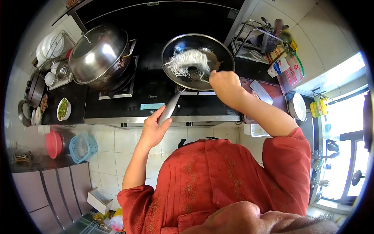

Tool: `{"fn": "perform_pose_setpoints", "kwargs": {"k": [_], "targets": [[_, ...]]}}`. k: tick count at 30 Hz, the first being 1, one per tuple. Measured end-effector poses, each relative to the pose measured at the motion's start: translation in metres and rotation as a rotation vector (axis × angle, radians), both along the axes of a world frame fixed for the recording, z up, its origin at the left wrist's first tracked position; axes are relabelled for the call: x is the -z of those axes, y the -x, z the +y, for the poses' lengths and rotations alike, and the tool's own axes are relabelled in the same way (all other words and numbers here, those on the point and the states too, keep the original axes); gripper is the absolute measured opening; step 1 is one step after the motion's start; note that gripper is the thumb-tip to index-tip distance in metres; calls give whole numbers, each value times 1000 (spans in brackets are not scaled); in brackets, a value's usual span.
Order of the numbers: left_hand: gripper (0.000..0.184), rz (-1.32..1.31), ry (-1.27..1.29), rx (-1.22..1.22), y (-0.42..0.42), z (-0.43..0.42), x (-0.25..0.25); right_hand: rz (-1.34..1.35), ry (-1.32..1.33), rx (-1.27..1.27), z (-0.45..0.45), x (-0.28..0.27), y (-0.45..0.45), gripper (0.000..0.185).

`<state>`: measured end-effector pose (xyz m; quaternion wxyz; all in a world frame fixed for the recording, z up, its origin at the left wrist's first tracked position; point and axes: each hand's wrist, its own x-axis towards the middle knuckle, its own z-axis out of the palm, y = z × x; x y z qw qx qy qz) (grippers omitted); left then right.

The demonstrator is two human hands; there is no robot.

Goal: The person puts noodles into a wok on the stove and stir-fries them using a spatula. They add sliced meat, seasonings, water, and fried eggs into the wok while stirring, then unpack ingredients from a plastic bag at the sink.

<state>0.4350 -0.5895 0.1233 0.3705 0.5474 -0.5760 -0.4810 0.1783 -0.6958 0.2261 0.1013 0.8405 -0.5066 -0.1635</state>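
Observation:
A dark wok sits on the right side of the stove, with white noodles heaped in it and some strands trailing over its base. My left hand is closed around the wok's grey handle at the front edge of the stove. Over the wok's right rim, my right hand is closed in a fist beside the noodles. Its fingers hide whatever tool they grip.
On the left burner stands a large pot with a domed metal lid. A bowl of chopped greens is at the counter's left. To the right lie a cleaver and a red cutting board, below a utensil rack.

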Motion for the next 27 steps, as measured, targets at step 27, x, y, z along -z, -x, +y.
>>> {"fn": "perform_pose_setpoints", "kwargs": {"k": [27], "targets": [[53, 20, -36, -39, 4, 3, -5, -823, -155, -51, -63, 27, 88, 25]]}}
